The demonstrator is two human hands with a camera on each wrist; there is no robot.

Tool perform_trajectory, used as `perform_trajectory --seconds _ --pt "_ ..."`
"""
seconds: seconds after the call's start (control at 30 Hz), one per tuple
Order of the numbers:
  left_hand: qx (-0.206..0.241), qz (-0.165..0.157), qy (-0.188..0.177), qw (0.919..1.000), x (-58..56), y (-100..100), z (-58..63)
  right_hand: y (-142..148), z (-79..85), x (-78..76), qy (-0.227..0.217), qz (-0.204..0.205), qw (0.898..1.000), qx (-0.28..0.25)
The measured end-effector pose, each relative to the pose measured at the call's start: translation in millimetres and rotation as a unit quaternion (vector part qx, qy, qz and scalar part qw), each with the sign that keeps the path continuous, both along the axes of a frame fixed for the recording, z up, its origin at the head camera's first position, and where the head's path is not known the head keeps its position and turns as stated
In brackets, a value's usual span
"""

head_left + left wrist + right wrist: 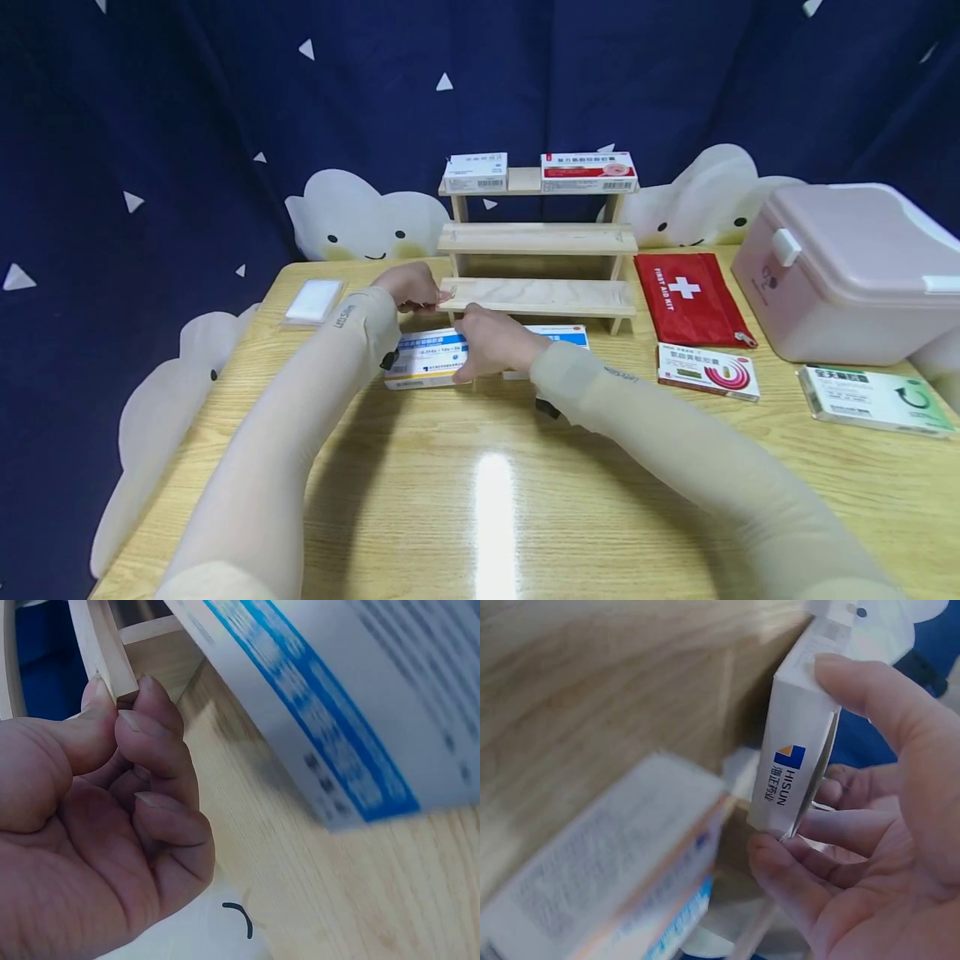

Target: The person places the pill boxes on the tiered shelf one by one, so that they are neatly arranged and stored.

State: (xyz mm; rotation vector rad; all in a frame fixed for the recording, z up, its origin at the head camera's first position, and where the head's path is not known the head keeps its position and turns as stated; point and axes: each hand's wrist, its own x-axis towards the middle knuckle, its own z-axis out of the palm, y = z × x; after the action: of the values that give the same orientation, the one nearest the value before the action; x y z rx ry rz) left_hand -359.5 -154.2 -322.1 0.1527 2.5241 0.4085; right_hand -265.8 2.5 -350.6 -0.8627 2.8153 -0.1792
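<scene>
My left hand (411,287) pinches the left end of the lowest shelf of a wooden three-step rack (536,293); the left wrist view shows thumb and fingers on that shelf end (112,675). In front of the rack, my right hand (497,342) grips the right end of a white and blue medicine box (422,362). Its end panel (786,769) reads HISUN, with the thumb on one edge and fingers on the opposite one. A second white and blue medicine box (562,335) lies behind the right wrist, partly hidden by it.
Two medicine boxes, one white (476,172) and one red and white (588,172), stand on the top shelf. Rightward are a red first aid pouch (690,296), two more boxes and a pink lidded case (855,267). A small white pack (313,302) lies at the left.
</scene>
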Motion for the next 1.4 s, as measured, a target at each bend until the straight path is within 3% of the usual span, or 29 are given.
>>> perform_trajectory --seconds 0.2,0.57,0.8,1.0,1.17,1.27,1.4 --pt "-0.003 -0.014 0.004 0.9999 0.4 -2.3 1.1 17.9 14.9 7.9 0.025 0.004 1.0 -0.001" --pt "-0.009 -0.036 0.001 0.9993 -1.3 -4.8 2.4 63.7 42.6 33.8 0.028 -0.008 0.999 -0.021" --pt "0.002 -0.008 -0.004 1.0 -0.1 -6.6 0.0 91.7 65.7 37.7 0.03 -0.036 0.997 -0.054" --pt "0.086 0.026 -0.011 0.9959 1.3 -6.9 -7.3 109.4 81.6 22.4 0.036 -0.084 0.992 -0.087" --pt "0.183 0.079 -0.033 0.9794 0.9 -14.8 -19.4 113.2 84.4 -4.4 0.048 -0.097 0.987 -0.117" --pt "0.25 0.123 -0.059 0.9587 2.1 -16.5 -25.4 114.0 83.5 -21.1 0.047 -0.105 0.985 -0.127" --pt "0.334 0.174 -0.084 0.9223 5.6 -16.1 -31.6 112.2 80.9 -42.7 0.049 -0.111 0.984 -0.133"
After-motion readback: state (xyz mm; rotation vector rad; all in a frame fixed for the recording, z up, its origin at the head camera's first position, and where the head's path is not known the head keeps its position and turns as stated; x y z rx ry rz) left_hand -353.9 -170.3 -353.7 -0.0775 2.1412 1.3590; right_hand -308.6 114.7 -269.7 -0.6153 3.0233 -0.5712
